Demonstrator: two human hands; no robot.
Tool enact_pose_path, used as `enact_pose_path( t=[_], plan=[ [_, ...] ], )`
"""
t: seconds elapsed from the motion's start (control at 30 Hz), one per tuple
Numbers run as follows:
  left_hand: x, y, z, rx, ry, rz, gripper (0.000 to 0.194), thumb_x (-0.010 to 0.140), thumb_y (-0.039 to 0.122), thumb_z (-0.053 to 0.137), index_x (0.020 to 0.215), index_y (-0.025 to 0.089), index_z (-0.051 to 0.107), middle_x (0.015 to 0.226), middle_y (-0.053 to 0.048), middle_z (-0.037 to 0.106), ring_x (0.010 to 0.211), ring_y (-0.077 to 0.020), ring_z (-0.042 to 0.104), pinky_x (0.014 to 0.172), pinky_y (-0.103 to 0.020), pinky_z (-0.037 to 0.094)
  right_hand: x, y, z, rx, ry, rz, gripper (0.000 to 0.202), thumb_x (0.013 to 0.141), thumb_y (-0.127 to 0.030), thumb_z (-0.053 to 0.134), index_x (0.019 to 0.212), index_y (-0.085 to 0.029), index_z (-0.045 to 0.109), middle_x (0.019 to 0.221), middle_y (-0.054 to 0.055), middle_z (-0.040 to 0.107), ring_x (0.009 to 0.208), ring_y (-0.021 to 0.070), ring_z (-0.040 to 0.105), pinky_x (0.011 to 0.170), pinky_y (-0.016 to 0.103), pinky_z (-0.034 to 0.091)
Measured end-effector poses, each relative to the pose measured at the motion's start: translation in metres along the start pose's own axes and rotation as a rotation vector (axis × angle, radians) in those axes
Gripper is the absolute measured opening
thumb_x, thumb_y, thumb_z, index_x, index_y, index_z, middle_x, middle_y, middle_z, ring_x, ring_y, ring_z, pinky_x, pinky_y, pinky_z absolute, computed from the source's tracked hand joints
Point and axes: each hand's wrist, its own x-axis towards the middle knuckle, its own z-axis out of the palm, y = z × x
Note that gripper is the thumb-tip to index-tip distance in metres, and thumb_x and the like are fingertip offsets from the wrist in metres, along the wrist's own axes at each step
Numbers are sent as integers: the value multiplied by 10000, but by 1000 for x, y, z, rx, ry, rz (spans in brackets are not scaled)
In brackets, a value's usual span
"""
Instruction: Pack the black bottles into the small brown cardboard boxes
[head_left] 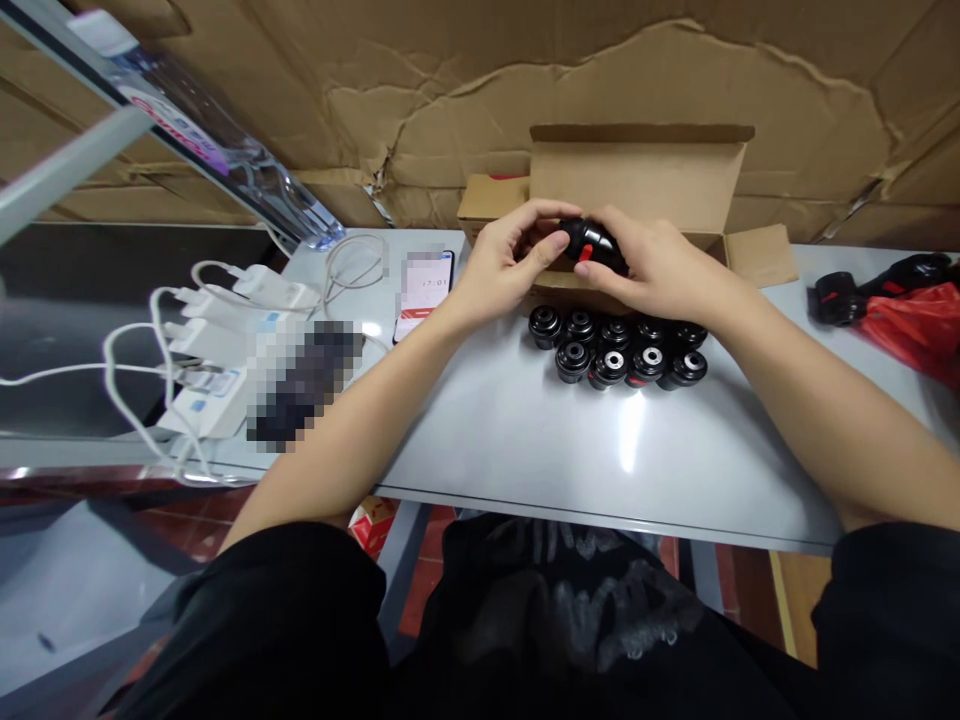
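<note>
Above an open cardboard box (pixel 641 180), a black cylindrical part (pixel 600 244) with a red mark lies on its side between my hands. My left hand (pixel 517 250) pinches its left end between thumb and fingers. Around its right end, my right hand (pixel 656 258) is closed, the thumb close to the red mark. Just in front of the box, several black round parts (pixel 574 360) stand upright in two rows, like bushings with a hole in the top. The box's inside is mostly hidden by my hands.
To the left lie a phone (pixel 426 290), a blurred dark object (pixel 307 385) and a power strip (pixel 202 400) with white chargers and cables. A water bottle (pixel 217 130) leans there. At the right are black parts (pixel 836 297) and a red plastic bag (pixel 915 325). Cardboard (pixel 450 90) lines the back.
</note>
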Motion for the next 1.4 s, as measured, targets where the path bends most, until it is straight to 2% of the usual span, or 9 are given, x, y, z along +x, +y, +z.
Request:
enact_pose_path(
  t=[0.23,0.4,0.63,0.73,0.83,1.0,1.1,1.23,1.4],
  plan=[
    [-1,0,1,8,22,-13,696,1158,968,762,1442,351,911,1219,-77,951,1214,-320,953,1121,-498,816,0,-1,-2,0,-16,19,536,1233,-671,680,1613,-299,750,1291,144,913,1132,458,826,1063,624,706],
    [0,2,0,14,29,-19,726,1152,1005,727,1402,348,913,1274,-79,963,1268,-335,956,1147,-518,812,1,-10,-4,-9,-52,44,584,1279,-714,534,1563,-260,766,1328,181,899,1193,507,826,1123,683,663],
    [-1,3,-2,-6,-8,-30,664,1153,960,780,1377,350,914,1176,-64,948,1105,-296,951,1087,-487,812,3,-10,-7,-3,-52,20,600,1311,-722,429,1481,-270,786,1369,168,897,1251,480,837,1146,636,645],
    [-2,3,-3,-4,-5,-38,661,1147,964,784,1374,356,910,1187,-65,943,1172,-318,952,1112,-512,809,1,-8,-5,-20,-51,16,613,1307,-736,437,1519,-273,777,1360,167,900,1230,485,835,1118,637,657],
    [-2,3,-3,-6,9,-40,675,1147,980,764,1375,360,903,1229,-75,944,1265,-345,945,1160,-548,799,0,-6,-2,-43,-37,20,589,1276,-742,538,1574,-279,748,1350,171,910,1150,480,832,1063,633,679],
    [-3,0,-1,-5,33,-33,683,1125,968,811,1388,345,905,1187,-88,939,1252,-358,946,1166,-554,793,0,-3,0,-48,-33,13,498,1253,-686,613,1553,-306,733,1360,160,909,1157,477,831,1053,628,687],
    [-3,0,-1,0,38,-36,687,1119,968,820,1401,347,907,1172,-77,934,1261,-362,949,1173,-558,795,-1,-2,0,-43,-33,18,523,1239,-692,641,1587,-310,721,1326,154,909,1177,491,824,1067,637,686],
    [-4,2,-3,17,24,-28,670,1158,959,773,1412,356,915,1218,-75,941,1262,-350,949,1183,-551,792,-1,-5,0,-38,-48,37,588,1269,-737,562,1605,-279,716,1330,169,909,1202,504,828,1081,643,680],
    [-4,2,-3,16,14,-30,673,1157,954,778,1419,347,907,1210,-78,942,1209,-332,948,1169,-522,795,2,-9,-5,-29,-70,17,608,1305,-737,455,1579,-281,749,1446,179,903,1271,504,833,1131,659,666]
  ],
)
